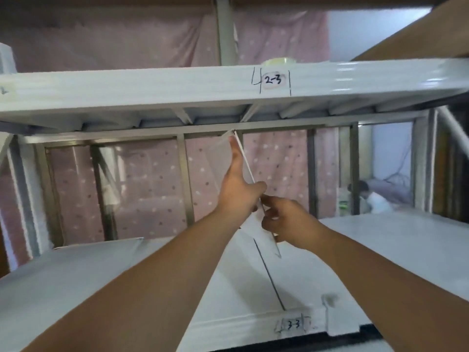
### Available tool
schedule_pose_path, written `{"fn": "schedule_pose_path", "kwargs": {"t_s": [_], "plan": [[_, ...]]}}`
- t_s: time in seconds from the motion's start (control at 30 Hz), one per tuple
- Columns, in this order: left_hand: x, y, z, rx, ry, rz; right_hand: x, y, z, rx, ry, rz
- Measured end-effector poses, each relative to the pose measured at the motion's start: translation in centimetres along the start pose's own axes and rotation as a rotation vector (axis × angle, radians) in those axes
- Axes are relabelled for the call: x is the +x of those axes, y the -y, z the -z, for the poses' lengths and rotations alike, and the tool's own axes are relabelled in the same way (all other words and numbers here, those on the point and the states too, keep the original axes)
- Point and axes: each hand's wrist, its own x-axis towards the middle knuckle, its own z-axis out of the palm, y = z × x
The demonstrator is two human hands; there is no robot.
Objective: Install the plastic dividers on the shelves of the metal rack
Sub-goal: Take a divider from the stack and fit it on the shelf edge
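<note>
Right hand (286,222) pinching barely visible clear divider (245,161).

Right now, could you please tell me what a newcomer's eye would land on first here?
Two hands meet mid-frame: the left hand lies flat along a clear plastic divider that tilts up to the underside of the upper shelf, while the right hand pinches its lower edge. Next come the handwritten labels, 2-3 on the upper shelf's front and 3-3 on the lower shelf.
</note>
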Motion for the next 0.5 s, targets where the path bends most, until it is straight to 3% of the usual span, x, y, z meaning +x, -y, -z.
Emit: {"fn": "schedule_pose_path", "kwargs": {"t_s": [0.33, 0.5], "plan": [[0.8, -5.8, -15.9, -0.001, 0.266, -0.105, -7.1, -5.3, 14.8, 0.178, -0.127, -0.232], [0.4, -7.8, -23.3, 0.057, 0.391, -0.191, -9.9, -8.8, 20.5, 0.118, -0.208, -0.318]]}}
